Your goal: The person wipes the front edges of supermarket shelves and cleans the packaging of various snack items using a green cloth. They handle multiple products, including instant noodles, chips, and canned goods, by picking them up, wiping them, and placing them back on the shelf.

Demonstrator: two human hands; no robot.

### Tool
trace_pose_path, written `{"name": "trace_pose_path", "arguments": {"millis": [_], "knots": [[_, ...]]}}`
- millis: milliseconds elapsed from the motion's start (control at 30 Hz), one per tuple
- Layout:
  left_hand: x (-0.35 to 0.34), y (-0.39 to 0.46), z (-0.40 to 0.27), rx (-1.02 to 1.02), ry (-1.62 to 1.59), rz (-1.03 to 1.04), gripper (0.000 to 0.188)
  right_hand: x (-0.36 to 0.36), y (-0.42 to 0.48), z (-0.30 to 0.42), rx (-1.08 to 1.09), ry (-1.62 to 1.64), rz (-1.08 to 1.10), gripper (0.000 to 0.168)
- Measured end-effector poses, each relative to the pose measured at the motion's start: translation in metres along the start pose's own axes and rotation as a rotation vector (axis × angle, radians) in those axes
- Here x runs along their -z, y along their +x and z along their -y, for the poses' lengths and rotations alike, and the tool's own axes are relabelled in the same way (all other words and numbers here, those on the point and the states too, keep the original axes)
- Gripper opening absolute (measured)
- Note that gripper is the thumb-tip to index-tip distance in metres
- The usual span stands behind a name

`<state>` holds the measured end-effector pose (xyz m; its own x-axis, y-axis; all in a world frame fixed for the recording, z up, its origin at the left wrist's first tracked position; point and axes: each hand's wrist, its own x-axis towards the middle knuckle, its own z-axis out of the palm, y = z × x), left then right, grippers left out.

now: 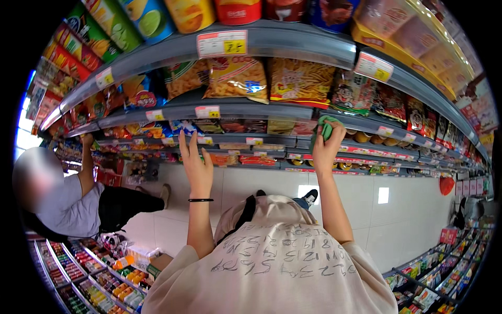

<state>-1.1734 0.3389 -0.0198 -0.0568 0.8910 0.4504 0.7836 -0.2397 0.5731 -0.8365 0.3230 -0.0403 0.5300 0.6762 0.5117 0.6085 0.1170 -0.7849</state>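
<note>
My right hand [328, 147] grips a folded green cloth [331, 121] at the front edge of a grey shelf [349, 121]. Above the cloth stand a clear bag of fried snack sticks [302, 82] and a snack bag with a cartoon figure [353, 92]. My left hand [197, 167] is raised with its fingers apart, in front of the lower shelves. Its fingertips are nearest to a blue snack packet [184, 127]; whether they touch it cannot be told. A black band [200, 200] circles my left wrist. A yellow puffed-snack bag [236, 80] sits on the shelf between my hands.
Price tags [222, 43] line the shelf edges. Crisp canisters [188, 13] fill the top shelf. To the left, another person [74, 204] reaches toward the same shelving. Behind me are a bottle rack [113, 286] and a packet rack [427, 274]. Pale floor tiles [361, 212] lie below.
</note>
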Motion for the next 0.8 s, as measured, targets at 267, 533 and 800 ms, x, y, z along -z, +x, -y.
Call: {"name": "trace_pose_path", "arguments": {"millis": [267,533,800], "knots": [[0.008,-0.001,-0.002,0.049,-0.040,0.048,0.053,-0.026,-0.004,0.020,0.384,-0.145,0.211,0.059],[0.022,-0.028,0.011,0.065,-0.087,0.106,0.051,-0.081,0.000,0.025,0.732,-0.213,0.419,0.043],[0.049,-0.052,0.029,0.182,-0.007,0.094,0.056,-0.144,-0.003,0.065,0.875,-0.122,0.675,0.040]]}}
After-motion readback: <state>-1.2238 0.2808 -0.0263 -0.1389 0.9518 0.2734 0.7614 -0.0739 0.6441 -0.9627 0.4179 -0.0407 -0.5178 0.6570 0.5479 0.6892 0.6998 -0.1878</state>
